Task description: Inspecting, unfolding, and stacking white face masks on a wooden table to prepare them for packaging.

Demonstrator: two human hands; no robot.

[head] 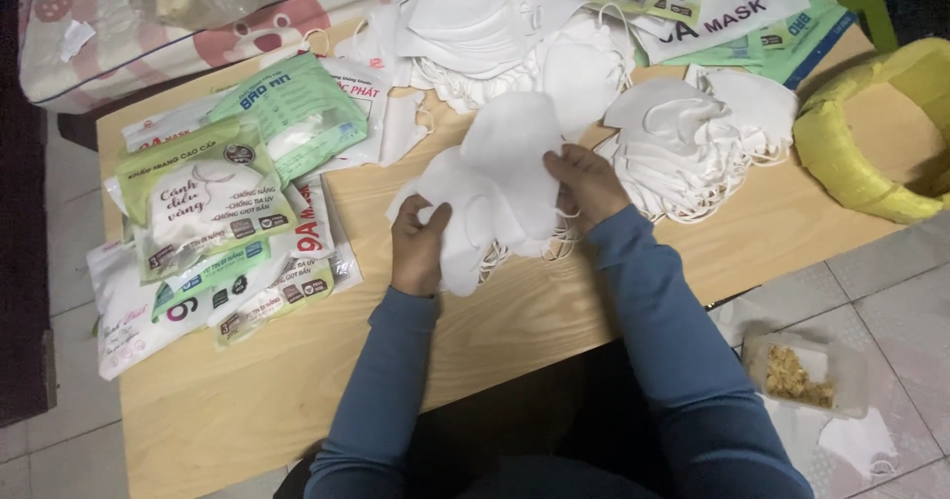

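both hands, left hand and right hand, grip a stack of white masks above the tabletop, with filled packets left of the stack and loose mask heaps right of it unpacked.

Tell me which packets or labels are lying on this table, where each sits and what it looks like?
Stack of flat packets: left of the left hand, green and white, fanned out.
Green packet: behind that stack, rectangular, with a clear window.
Packets at the far edge: beyond the right hand, white and green, overlapping.
Both hands hold white masks.
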